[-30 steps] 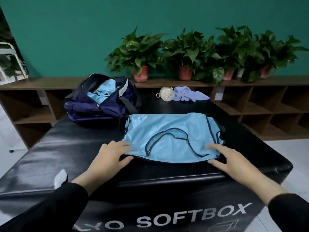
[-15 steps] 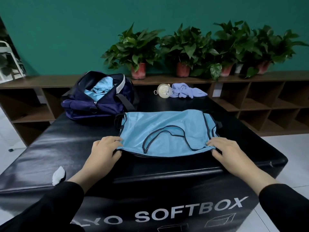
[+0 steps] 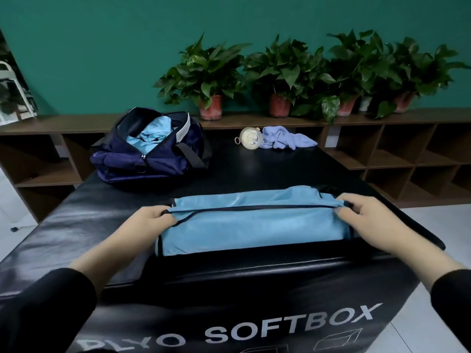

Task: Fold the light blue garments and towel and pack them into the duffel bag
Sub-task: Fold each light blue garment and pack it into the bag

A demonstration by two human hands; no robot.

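Garment (image 3: pixel 254 220) pinched between both hands (image 3: pixel 150 220).

1. The left hand (image 3: pixel 150 222) is bare, with no glove, ring or watch to see.
2. The right hand (image 3: pixel 369 220) is bare in the same way.
3. Both forearms are uncovered up to black long sleeves (image 3: pixel 48 309) (plain, no print), which are pushed back from the wrists.

Black padded box (image 3: pixel 76 225) under duffel bag (image 3: pixel 150 154), folded garment (image 3: pixel 254 225), towel (image 3: pixel 288 141), round container (image 3: pixel 249 138).
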